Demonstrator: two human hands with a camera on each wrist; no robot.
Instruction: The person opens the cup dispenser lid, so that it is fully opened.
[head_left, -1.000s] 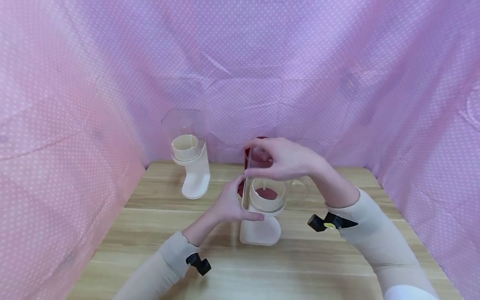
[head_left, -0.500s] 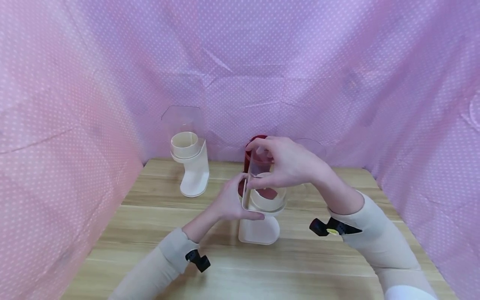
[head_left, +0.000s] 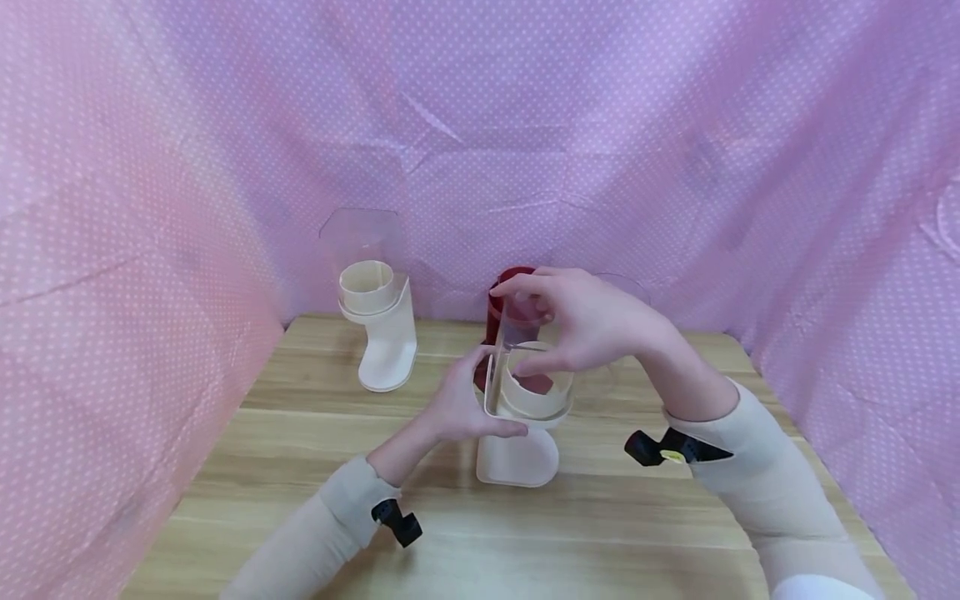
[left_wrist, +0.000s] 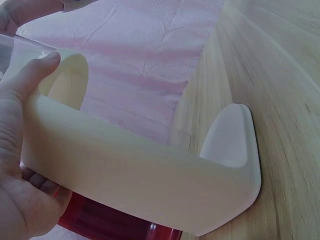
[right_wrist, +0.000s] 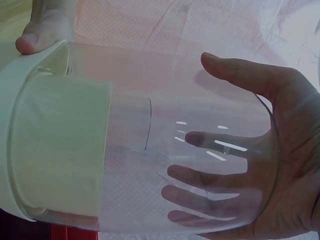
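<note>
In the head view, a cream stand (head_left: 517,460) with a flat rounded foot rests on the table in front of me. Its upper ring bears a clear container (right_wrist: 135,170), with a cream round collar (right_wrist: 60,145) visible inside. My left hand (head_left: 459,406) grips the stand's upright near the top, thumb across the front, as the left wrist view shows. My right hand (head_left: 596,321) holds the clear container's upper end. In the right wrist view its fingers show through the clear wall, thumb on the opposite side. A red cylinder (head_left: 495,318) is partly hidden behind the hands.
A similar cream stand (head_left: 390,354) stands at the back left, with a clear container (head_left: 360,233) on top. Behind my right hand, a faint transparent outline (head_left: 628,287) is visible. Pink dotted cloth (head_left: 480,100) encloses the wooden table (head_left: 300,442) at the back and sides.
My right thumb has shifted right and slightly down over the clear container, and the right wrist has moved slightly right. My left hand keeps its hold on the stand.
</note>
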